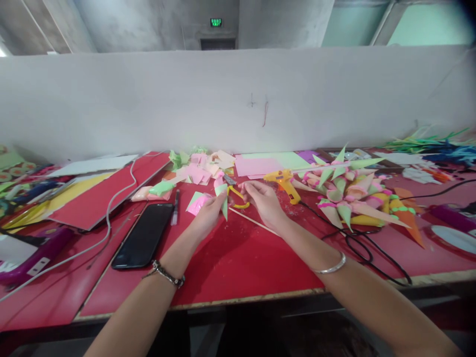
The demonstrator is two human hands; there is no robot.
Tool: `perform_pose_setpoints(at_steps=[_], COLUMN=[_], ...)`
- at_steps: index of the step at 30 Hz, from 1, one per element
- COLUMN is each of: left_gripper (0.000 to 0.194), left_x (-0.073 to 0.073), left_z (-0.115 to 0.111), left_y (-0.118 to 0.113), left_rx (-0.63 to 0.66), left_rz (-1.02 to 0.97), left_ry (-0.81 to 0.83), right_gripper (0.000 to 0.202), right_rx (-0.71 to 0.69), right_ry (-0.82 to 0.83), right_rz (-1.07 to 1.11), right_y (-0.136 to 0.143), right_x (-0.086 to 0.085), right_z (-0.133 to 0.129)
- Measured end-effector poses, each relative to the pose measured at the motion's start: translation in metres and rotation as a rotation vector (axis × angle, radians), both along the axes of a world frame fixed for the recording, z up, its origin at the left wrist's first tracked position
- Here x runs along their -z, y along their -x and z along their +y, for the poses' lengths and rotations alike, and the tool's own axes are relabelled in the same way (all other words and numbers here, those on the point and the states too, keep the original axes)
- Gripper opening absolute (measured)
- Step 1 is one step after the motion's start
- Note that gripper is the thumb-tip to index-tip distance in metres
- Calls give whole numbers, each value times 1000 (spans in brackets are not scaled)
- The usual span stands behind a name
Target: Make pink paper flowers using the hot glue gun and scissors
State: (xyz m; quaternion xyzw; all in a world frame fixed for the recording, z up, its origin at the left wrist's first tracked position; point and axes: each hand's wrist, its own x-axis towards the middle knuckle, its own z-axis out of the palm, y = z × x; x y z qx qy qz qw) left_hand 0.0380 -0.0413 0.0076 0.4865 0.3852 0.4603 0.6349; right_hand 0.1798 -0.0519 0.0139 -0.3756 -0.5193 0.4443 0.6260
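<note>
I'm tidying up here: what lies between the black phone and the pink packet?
A slim pen lies between the black phone and the pink packet, the head view shows.

Both forearms reach forward from the lower edge of view, converging. Left forearm (139, 300) angles up and rightward; right forearm (353, 285) angles up and leftward. Both bare. Left hand (210, 212): back partly toward camera, fingers closed in a grip, thumb uppermost. Right hand (265, 201): back toward camera, fingers bent, tips pointing at left hand. Hands near each other, mid-view, at similar height.
</note>
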Motion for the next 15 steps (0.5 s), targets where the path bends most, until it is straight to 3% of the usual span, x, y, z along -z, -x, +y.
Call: perform_pose_setpoints(at_steps=[15], left_gripper=[26], left_x=[5], left_z=[0], left_y=[2], left_rx=[81], left_rz=[52], left_ry=[-20], right_gripper=[16], right_rx=[-187], right_ry=[141], right_rz=[250], right_y=[1], right_x=[0], right_z=[1])
